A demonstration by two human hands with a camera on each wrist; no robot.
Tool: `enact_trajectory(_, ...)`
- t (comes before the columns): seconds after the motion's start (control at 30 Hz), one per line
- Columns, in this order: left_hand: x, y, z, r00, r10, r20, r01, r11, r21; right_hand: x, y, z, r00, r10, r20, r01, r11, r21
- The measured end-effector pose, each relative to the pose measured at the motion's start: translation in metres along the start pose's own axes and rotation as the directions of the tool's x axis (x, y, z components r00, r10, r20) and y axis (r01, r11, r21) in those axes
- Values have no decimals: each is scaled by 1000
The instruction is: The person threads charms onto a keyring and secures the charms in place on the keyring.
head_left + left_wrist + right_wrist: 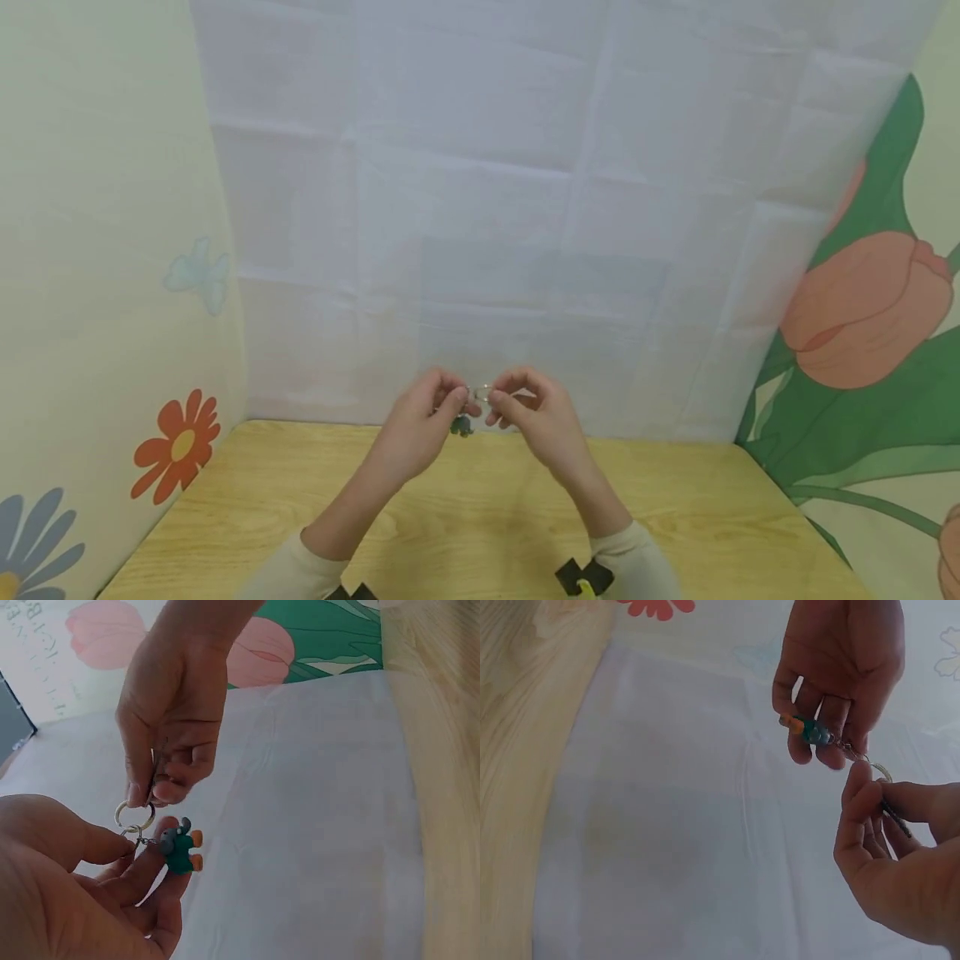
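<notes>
Held up over the table is a keychain with a small grey-and-green elephant figure (pixel 178 847) with orange feet, hanging from a short chain (pixel 148 841). My left hand (pixel 420 421) pinches the keychain by its small metal loop between thumb and fingers, the figure dangling beside the fingers. Facing it, my right hand (pixel 542 414) grips a larger metal key ring (pixel 118 817) at its edge. From that right hand's pinch a thin metal piece (pixel 896 819) sticks out, seen edge-on, so its kind is unclear. Ring and loop meet between the hands; whether they are linked is hard to tell.
Below the hands lies a wood-grain table (pixel 480 533). A white creased cloth (pixel 480 208) hangs behind it. Flower-printed panels stand at the left (pixel 112 250) and right (pixel 862 400). Dark straps (pixel 585 577) sit at the wrists.
</notes>
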State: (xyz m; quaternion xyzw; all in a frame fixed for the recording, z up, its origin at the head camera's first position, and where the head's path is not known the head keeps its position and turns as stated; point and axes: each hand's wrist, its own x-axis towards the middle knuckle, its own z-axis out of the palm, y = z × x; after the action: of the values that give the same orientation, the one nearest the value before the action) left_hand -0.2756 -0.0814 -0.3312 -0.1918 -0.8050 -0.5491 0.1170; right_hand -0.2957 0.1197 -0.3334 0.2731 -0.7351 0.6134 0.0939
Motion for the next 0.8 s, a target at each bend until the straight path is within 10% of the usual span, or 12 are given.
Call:
enact_trajectory(0.23, 17, -44, 4, 987, -102, 123, 120, 982, -143, 10, 30, -6, 997, 80, -3, -80, 996, -49)
enact_trajectory(0.6, 22, -125, 0, 950, -206, 233, 195, 978, 71, 10, 112, 0, 959, 249, 136, -220, 955, -198)
enact_trajectory(0.8, 18, -148, 5, 898, -230, 376, 126, 952, 281, 3, 131, 3, 933, 291, 210, -175, 879, -444)
